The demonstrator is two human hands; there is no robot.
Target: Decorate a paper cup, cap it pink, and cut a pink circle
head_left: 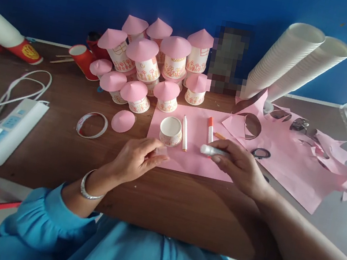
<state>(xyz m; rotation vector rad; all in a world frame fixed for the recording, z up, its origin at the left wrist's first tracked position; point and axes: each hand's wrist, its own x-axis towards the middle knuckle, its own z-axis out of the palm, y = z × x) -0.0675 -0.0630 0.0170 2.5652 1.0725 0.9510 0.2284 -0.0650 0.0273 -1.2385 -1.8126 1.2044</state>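
Note:
My right hand grips a whitish glue stick, pointing left above the pink sheet. Between the thumb and fingers of my left hand is a small clear cap. Just beyond that hand a white paper cup stands upright, its mouth facing up. Beside the cup lie a white marker and an orange-capped marker. A pink paper cone rests on the table to the left of the cup.
Several cup houses with pink cone roofs stand at the back. Cut pink paper and scissors lie right, before tall cup stacks. A tape roll and power strip lie left.

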